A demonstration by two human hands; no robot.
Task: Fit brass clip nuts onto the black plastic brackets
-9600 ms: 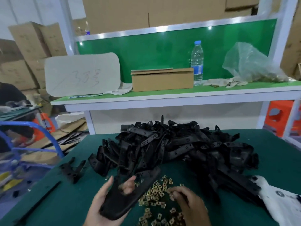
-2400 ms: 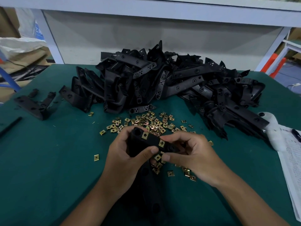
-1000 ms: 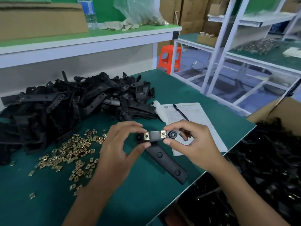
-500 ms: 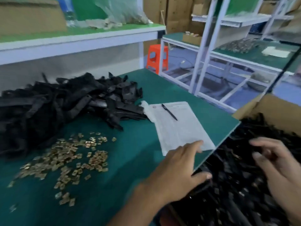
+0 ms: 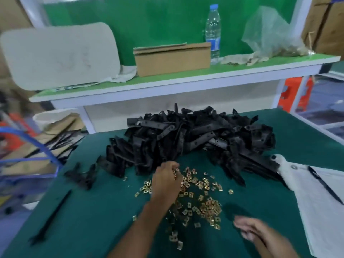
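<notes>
Head view: the left hand reaches across the scatter of brass clip nuts toward the near edge of the pile of black brackets on the green table; its fingertips are hidden, so whether it grips anything I cannot tell. The right hand, blurred, hangs relaxed and empty near the nuts. This looks like fetching a fresh bracket. Next comes pulling one free, then picking a nut to press on.

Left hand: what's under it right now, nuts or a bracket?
The left hand reaches over the scattered brass clip nuts, fingertips at the edge of the bracket pile. Nuts show around it; whatever lies beneath the palm is covered.
</notes>
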